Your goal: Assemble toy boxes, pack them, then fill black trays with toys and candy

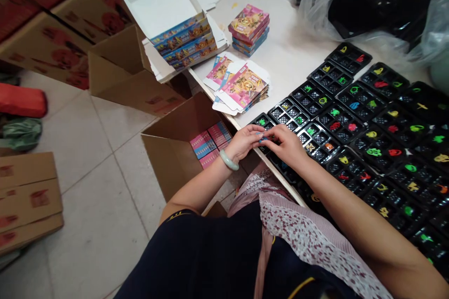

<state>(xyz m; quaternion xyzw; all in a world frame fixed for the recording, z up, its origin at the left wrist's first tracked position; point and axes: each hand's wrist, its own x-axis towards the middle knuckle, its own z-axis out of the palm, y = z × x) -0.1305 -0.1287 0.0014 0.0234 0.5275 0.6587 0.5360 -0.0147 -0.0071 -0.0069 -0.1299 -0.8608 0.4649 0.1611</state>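
Observation:
My left hand (244, 142), with a pale green bangle (228, 160) at its wrist, meets my right hand (285, 144) above the table's front edge. The fingers of both are closed in a pinch around a small blue piece (260, 139), mostly covered, so its exact kind is unclear. Just behind the fingertips lies a black compartment tray (264, 122) with a green plastic figure in it. Many similar trays, such as the one right of my hand (317, 140), hold small coloured plastic figures in some compartments.
Flattened printed cartons (243, 86) and a stack of small boxes (249, 25) lie on the table (280, 18). Larger display boxes (185, 39) stand at its left corner. Below is an open cardboard box (164, 154) containing packed small boxes. A plastic bag (315, 14) holds black trays.

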